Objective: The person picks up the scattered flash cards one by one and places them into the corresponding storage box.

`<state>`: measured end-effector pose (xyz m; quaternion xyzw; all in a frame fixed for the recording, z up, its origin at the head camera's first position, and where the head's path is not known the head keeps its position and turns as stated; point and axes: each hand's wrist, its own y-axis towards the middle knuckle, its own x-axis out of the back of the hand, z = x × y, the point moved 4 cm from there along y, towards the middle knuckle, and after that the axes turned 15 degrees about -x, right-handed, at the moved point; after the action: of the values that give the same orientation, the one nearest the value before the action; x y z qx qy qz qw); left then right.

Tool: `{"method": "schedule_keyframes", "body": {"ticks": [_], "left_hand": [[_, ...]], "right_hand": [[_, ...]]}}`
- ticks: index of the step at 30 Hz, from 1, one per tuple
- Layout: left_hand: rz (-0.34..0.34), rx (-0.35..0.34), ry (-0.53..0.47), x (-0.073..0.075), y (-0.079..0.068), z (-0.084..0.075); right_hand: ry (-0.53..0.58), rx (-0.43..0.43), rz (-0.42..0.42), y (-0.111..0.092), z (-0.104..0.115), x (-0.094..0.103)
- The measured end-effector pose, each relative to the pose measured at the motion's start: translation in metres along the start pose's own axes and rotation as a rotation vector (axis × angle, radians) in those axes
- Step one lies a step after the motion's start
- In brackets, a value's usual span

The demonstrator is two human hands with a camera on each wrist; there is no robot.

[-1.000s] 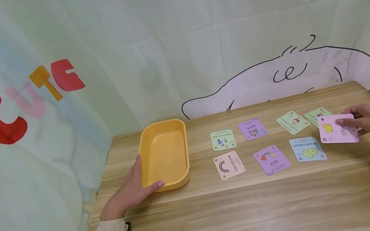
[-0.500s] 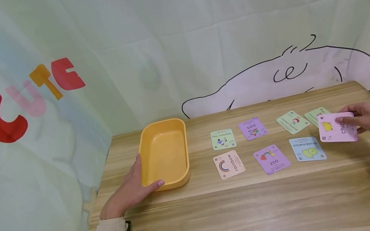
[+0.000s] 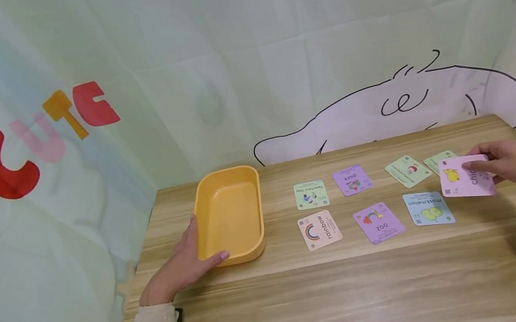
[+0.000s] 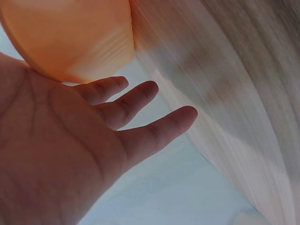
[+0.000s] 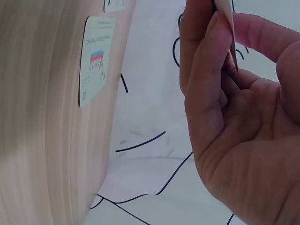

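The pink card [image 3: 462, 185] is jutting left of the right fingers [image 3: 483, 167], flat cards [image 3: 429, 209] lying low further left; nearer the wearer, open surface [image 3: 359, 301] is stretching leftward; the yellow tray [image 3: 252, 257] is walling off the left fingers' [image 4: 157, 133] right side.

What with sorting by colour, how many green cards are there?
3 in the back row: Teachers' Day card at left, Dragon Boat Festival card at right, partly behind the pink card, another green card between.
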<state>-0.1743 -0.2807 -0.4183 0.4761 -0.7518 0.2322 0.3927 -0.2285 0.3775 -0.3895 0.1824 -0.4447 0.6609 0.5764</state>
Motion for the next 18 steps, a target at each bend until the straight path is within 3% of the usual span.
{"method": "schedule_keyframes", "body": {"ticks": [7, 18], "left_hand": [[0.016, 0.038, 0.0, -0.001, -0.001, 0.002], [0.014, 0.029, -0.004, -0.001, -0.001, 0.002]], "right_hand": [[0.003, -0.005, 0.023, 0.001, 0.009, -0.002], [0.028, 0.021, 0.037, 0.003, 0.019, -0.007]]}}
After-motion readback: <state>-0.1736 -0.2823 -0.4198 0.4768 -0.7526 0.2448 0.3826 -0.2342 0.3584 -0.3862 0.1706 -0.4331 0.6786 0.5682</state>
